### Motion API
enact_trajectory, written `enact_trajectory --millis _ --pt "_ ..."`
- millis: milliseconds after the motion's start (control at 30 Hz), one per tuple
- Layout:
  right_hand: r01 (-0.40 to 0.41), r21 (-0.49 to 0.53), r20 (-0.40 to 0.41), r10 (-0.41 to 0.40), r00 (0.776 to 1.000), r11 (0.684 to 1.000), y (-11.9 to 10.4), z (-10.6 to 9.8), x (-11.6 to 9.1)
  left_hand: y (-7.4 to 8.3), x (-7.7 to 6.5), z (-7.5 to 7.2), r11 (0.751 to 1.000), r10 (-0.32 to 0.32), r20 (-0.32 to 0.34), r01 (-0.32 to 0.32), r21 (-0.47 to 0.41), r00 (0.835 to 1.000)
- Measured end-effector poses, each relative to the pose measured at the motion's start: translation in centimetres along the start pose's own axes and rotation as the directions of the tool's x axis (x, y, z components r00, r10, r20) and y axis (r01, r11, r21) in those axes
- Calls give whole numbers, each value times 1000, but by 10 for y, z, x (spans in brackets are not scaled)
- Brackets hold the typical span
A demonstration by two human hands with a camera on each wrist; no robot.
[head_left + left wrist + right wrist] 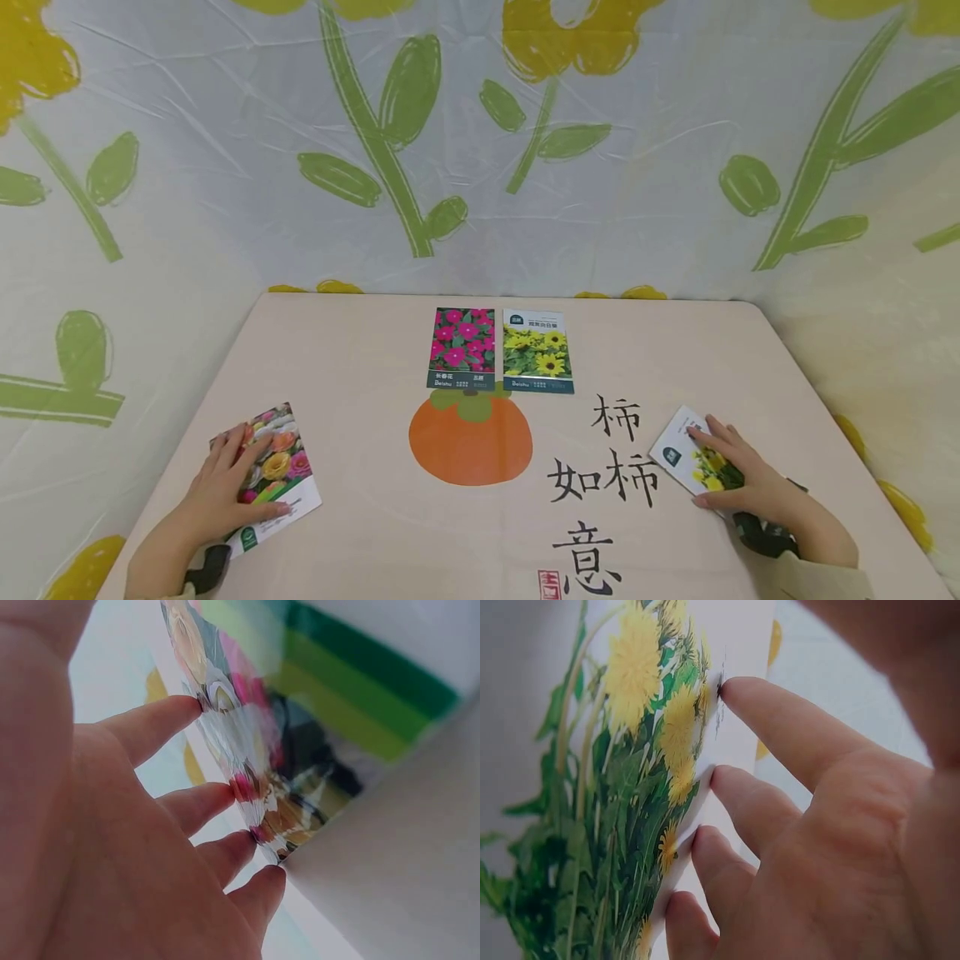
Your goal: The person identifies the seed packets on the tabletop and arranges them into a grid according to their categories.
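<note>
At the left of the table, a packet [279, 464] printed with roses in several colours lies tilted beneath my left hand [210, 493]. The fingers are spread, and in the left wrist view their fingertips [187, 709] touch the printed face of the packet. Across the table, my right hand [753, 483] rests on a white packet [681, 440] with yellow dandelion flowers, also lying at a slant. Its fingers are extended, the fingertips [739, 691] meeting the packet in the right wrist view. Part of each packet is hidden under the hand.
Side by side near the back lie a packet with pink flowers [463, 342] and one with yellow flowers [538, 352]. The pale table cover [360, 500] bears an orange persimmon print [471, 442] and black characters [588, 558]. A flowered curtain [645, 208] hangs behind.
</note>
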State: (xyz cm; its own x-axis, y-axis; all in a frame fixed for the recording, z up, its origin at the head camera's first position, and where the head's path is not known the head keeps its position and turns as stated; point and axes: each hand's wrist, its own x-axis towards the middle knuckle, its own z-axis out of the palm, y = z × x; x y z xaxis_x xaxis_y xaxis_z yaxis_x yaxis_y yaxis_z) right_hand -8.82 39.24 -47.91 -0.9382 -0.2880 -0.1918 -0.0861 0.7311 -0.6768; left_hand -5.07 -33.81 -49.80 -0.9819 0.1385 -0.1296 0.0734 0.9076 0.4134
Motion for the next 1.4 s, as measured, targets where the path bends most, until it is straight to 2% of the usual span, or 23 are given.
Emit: enact_trajectory --millis 367,767,1133,1400 --pt "-26 -1 7 26 1000 1000 -3 -1 0 7 4 1 1000 -3 13 3 -4 1000" --pt "-22 0 -1 22 1000 1000 -2 0 0 18 11 5 1000 22 13 -23 8 1000" --pt "-29 7 -3 29 1000 1000 0 0 1 37 15 8 995 99 15 -99 1 995" --pt "2 29 -7 -2 1000 1000 2 1 0 45 19 11 993 115 24 -114 -5 993"
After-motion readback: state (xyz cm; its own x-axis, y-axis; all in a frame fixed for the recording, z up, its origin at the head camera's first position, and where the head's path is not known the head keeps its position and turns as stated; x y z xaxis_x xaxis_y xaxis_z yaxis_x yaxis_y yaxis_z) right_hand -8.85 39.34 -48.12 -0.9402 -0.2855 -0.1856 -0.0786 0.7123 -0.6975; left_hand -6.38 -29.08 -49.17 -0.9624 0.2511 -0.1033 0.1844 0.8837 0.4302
